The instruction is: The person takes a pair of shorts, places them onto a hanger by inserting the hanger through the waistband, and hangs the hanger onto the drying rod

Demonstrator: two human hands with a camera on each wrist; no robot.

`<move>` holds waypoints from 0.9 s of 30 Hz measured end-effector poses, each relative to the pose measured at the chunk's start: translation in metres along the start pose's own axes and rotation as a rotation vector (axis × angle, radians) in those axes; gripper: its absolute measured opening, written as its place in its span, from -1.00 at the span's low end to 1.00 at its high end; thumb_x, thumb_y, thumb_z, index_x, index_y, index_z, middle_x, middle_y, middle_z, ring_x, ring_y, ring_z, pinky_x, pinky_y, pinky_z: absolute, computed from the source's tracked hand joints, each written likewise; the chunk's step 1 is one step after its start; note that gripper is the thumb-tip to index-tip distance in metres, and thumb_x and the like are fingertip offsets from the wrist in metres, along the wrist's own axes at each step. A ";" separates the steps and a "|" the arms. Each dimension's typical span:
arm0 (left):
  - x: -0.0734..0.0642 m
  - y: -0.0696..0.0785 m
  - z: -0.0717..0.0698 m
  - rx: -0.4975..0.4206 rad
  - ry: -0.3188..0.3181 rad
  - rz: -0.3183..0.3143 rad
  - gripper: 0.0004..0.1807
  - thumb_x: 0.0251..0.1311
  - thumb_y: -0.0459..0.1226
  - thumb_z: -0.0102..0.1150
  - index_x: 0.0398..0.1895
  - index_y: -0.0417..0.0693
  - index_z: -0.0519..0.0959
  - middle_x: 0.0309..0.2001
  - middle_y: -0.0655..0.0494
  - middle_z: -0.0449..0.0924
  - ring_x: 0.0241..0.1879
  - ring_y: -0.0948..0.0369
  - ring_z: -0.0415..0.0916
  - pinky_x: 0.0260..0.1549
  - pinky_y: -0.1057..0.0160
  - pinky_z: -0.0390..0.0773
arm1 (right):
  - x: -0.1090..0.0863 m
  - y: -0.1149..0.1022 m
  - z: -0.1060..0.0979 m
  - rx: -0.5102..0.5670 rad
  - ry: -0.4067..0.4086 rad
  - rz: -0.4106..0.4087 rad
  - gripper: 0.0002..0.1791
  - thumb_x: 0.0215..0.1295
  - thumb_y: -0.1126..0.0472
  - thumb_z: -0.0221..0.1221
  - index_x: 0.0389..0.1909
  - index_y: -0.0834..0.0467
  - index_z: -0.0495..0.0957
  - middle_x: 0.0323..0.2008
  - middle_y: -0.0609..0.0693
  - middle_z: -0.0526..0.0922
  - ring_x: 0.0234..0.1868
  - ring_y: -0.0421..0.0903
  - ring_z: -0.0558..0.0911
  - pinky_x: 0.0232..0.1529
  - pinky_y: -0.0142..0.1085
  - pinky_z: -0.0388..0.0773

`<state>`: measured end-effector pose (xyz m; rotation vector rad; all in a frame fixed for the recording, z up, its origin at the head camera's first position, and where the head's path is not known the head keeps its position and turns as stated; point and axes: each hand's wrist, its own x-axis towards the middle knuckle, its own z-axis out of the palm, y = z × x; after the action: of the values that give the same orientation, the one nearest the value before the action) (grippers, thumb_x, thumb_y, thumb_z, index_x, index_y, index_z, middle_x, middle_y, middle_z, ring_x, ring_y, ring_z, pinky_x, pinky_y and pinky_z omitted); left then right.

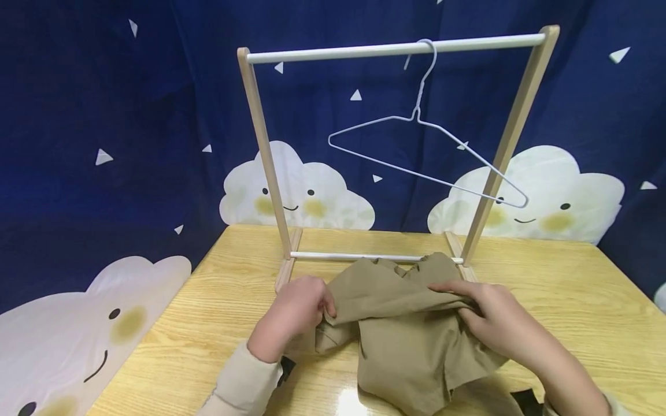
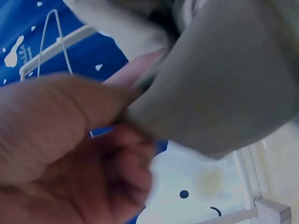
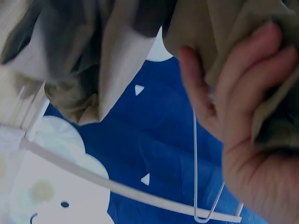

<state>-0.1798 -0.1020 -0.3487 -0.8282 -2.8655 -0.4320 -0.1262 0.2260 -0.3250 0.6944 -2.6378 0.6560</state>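
A khaki garment (image 1: pixel 406 358) is bunched and folded over itself above the front of the wooden table; its exact kind is unclear. At its left edge, my left hand (image 1: pixel 299 306) pinches the cloth between thumb and curled fingers, as the blurred left wrist view also shows with the garment (image 2: pixel 224 79). On the right side, my right hand (image 1: pixel 489 318) grips a fold, thumb below and fingers on top. In the right wrist view, cloth (image 3: pixel 74 51) hangs beside that hand, and part of the palm is covered by fabric.
Behind the garment stands a small rack with wooden posts (image 1: pixel 512 133) and a white top rail (image 1: pixel 338 53). From the rail hangs a white wire hanger (image 1: pixel 416 172), tilted down to the right. A dark blue curtain (image 1: pixel 104 69) with clouds backs the wooden table (image 1: pixel 208 323).
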 end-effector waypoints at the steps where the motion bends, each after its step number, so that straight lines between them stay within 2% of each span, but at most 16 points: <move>1: -0.001 0.001 0.001 -0.029 -0.075 -0.001 -0.59 -0.05 -0.63 0.19 -0.67 0.12 0.70 -0.39 0.27 0.67 -0.37 0.28 0.54 -0.53 0.33 0.43 | 0.000 -0.002 0.001 0.026 0.020 -0.013 -0.38 -0.02 0.60 0.25 0.00 -0.04 0.73 -0.12 -0.11 0.77 -0.20 -0.28 0.60 -0.24 -0.25 0.57; 2: -0.003 0.002 0.002 -0.047 -0.133 -0.002 -0.60 -0.02 -0.62 0.18 -0.71 0.08 0.65 -0.39 0.25 0.64 -0.39 0.30 0.47 -0.53 0.35 0.37 | 0.001 -0.005 0.002 0.055 0.040 -0.031 -0.38 -0.03 0.61 0.25 -0.01 -0.04 0.74 -0.12 -0.13 0.77 -0.17 -0.30 0.60 -0.22 -0.31 0.56; 4: -0.006 0.005 0.001 -0.067 -0.206 0.002 -0.62 0.06 -0.56 0.21 -0.76 0.04 0.52 -0.42 0.20 0.53 -0.43 0.31 0.32 -0.53 0.36 0.29 | 0.002 -0.010 0.005 0.137 0.069 -0.071 -0.39 -0.02 0.62 0.26 -0.02 -0.02 0.74 -0.10 -0.15 0.78 -0.18 -0.35 0.59 -0.23 -0.41 0.53; 5: -0.007 0.007 0.000 -0.065 -0.226 0.012 -0.61 0.12 -0.50 0.24 -0.77 0.03 0.47 -0.44 0.17 0.48 -0.45 0.30 0.25 -0.53 0.35 0.26 | 0.003 -0.013 0.007 0.178 0.081 -0.093 -0.39 -0.03 0.63 0.26 -0.03 -0.02 0.74 -0.10 -0.16 0.77 -0.14 -0.36 0.60 -0.20 -0.45 0.52; 7: -0.009 0.011 -0.003 -0.059 -0.224 0.044 -0.63 0.20 -0.35 0.31 -0.72 0.03 0.44 -0.43 0.15 0.42 -0.45 0.30 0.23 -0.51 0.34 0.28 | 0.003 -0.019 0.011 0.259 0.096 -0.134 -0.40 -0.03 0.64 0.27 -0.04 -0.01 0.72 -0.10 -0.15 0.76 -0.12 -0.36 0.60 -0.15 -0.53 0.49; 9: -0.011 0.019 -0.009 -0.085 -0.181 0.091 -0.79 0.24 -0.19 0.37 -0.51 0.01 0.59 -0.33 0.16 0.51 -0.40 0.31 0.35 -0.43 0.33 0.43 | 0.004 -0.025 0.014 0.339 0.100 -0.156 -0.39 -0.04 0.66 0.26 -0.04 0.00 0.69 -0.10 -0.13 0.75 -0.09 -0.34 0.60 -0.10 -0.57 0.48; 10: -0.011 0.025 -0.013 -0.117 -0.150 0.117 -0.80 0.23 -0.11 0.39 -0.33 -0.02 0.64 -0.25 0.16 0.57 -0.34 0.31 0.44 -0.36 0.31 0.50 | 0.004 -0.028 0.015 0.371 0.101 -0.162 -0.39 -0.05 0.67 0.26 -0.06 0.00 0.68 -0.10 -0.13 0.73 -0.06 -0.34 0.61 -0.07 -0.58 0.48; 11: -0.012 0.031 -0.016 -0.154 -0.113 0.144 -0.69 0.22 -0.04 0.41 -0.13 -0.02 0.65 -0.16 0.16 0.60 -0.26 0.31 0.51 -0.27 0.30 0.56 | 0.004 -0.031 0.016 0.397 0.099 -0.167 -0.38 -0.06 0.68 0.26 -0.07 0.00 0.67 -0.11 -0.13 0.72 0.00 -0.32 0.61 0.00 -0.58 0.48; 13: -0.014 0.043 -0.022 -0.227 -0.031 0.200 -0.37 0.16 0.08 0.43 0.21 0.01 0.53 0.03 0.17 0.59 -0.10 0.29 0.57 -0.10 0.26 0.60 | 0.004 -0.037 0.018 0.449 0.074 -0.178 -0.41 -0.04 0.67 0.28 -0.08 0.00 0.66 -0.12 -0.13 0.70 0.01 -0.30 0.61 0.07 -0.57 0.48; 15: -0.017 0.055 -0.025 -0.281 0.040 0.256 -0.19 0.11 0.16 0.44 0.36 0.03 0.42 0.16 0.17 0.54 0.03 0.28 0.56 0.03 0.24 0.59 | 0.004 -0.043 0.018 0.496 0.018 -0.197 -0.48 0.08 0.59 0.33 -0.04 -0.01 0.64 -0.08 -0.14 0.68 0.06 -0.26 0.61 0.16 -0.52 0.47; 18: -0.019 0.066 -0.025 -0.281 0.113 0.321 -0.10 0.06 0.19 0.46 0.41 0.03 0.37 0.23 0.16 0.51 0.15 0.29 0.51 0.13 0.26 0.53 | 0.003 -0.051 0.017 0.534 -0.090 -0.236 -0.52 0.23 0.36 0.39 0.14 -0.01 0.57 0.09 -0.13 0.64 0.21 -0.17 0.57 0.30 -0.43 0.39; 21: -0.020 0.071 -0.022 -0.302 0.118 0.342 -0.12 0.06 0.09 0.50 0.39 -0.02 0.37 0.24 0.13 0.54 0.19 0.30 0.50 0.18 0.31 0.49 | -0.002 -0.057 0.015 0.563 -0.203 -0.260 -0.34 0.29 0.20 0.38 0.38 0.02 0.38 0.33 -0.10 0.49 0.40 -0.13 0.42 0.37 -0.42 0.30; 25: -0.019 0.072 -0.019 -0.336 0.113 0.304 -0.24 0.04 -0.13 0.56 0.30 -0.04 0.41 0.13 0.12 0.62 0.08 0.33 0.56 0.10 0.37 0.51 | -0.004 -0.060 0.017 0.630 -0.278 -0.306 -0.17 0.32 0.30 0.33 0.53 0.09 0.14 0.49 0.00 0.29 0.49 -0.10 0.30 0.41 -0.44 0.22; 27: -0.018 0.072 -0.017 -0.335 0.137 0.288 -0.33 0.01 -0.26 0.55 0.21 -0.07 0.45 0.00 0.13 0.66 -0.05 0.33 0.60 -0.02 0.40 0.55 | -0.003 -0.060 0.020 0.653 -0.254 -0.335 -0.16 0.31 0.41 0.29 0.53 0.16 0.11 0.48 0.07 0.29 0.44 -0.06 0.38 0.37 -0.39 0.33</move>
<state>-0.1256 -0.0581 -0.3192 -1.1905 -2.5292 -0.9045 -0.0962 0.1705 -0.3223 1.4430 -2.4045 1.4167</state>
